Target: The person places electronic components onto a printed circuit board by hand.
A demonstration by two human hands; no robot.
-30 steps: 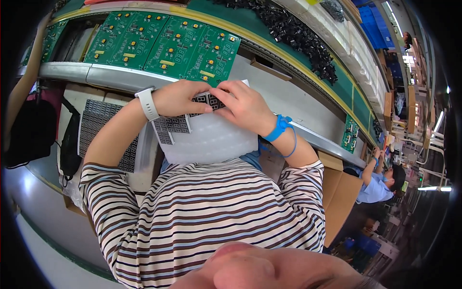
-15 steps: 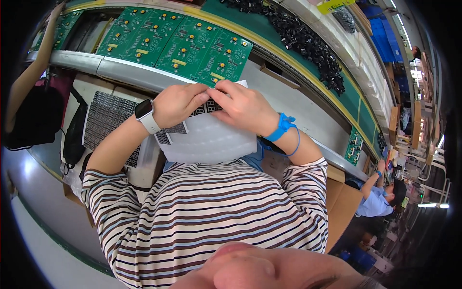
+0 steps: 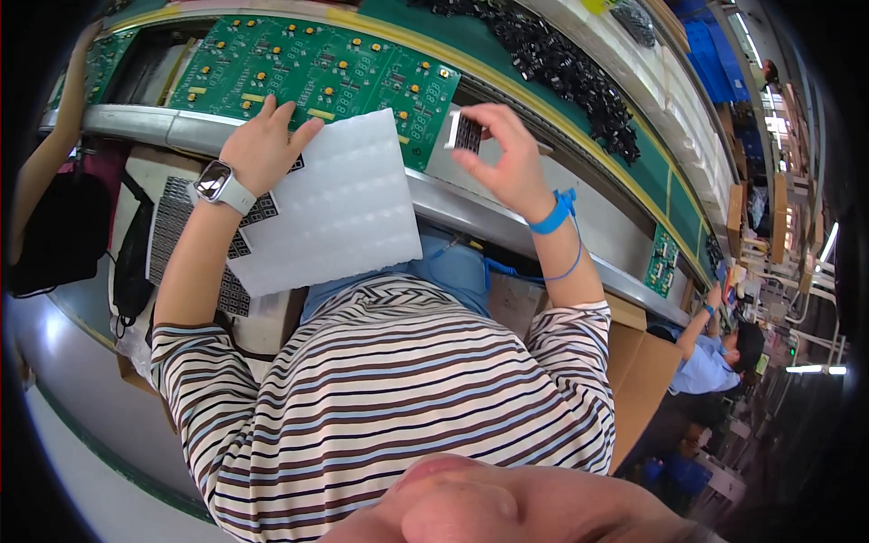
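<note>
A white foam sheet (image 3: 353,199) lies tilted in front of my body, with short rows of black seven-segment displays (image 3: 263,209) along its left side. Over its upper left edge is my left hand (image 3: 261,149), fingers spread and thumb apart; whether the palm presses on the displays is hidden. My right hand (image 3: 507,158) is raised to the right of the sheet, pinching a small group of digit displays (image 3: 466,134) with a white edge between thumb and fingers. Just beyond both hands, a green circuit board panel (image 3: 312,77) with yellow-topped parts rests on the line.
A metal rail (image 3: 444,195) runs along the line's near side. Black components (image 3: 579,90) are heaped on the green belt beyond. More display sheets (image 3: 167,231) sit at left. Another person's arm (image 3: 68,118) reaches in at far left; a co-worker (image 3: 711,353) is at right.
My hands have moved apart from the foam sheet's top edge. The right went right and up with the displays; the left shifted left and spread its fingers. The sheet turned and moved left.
</note>
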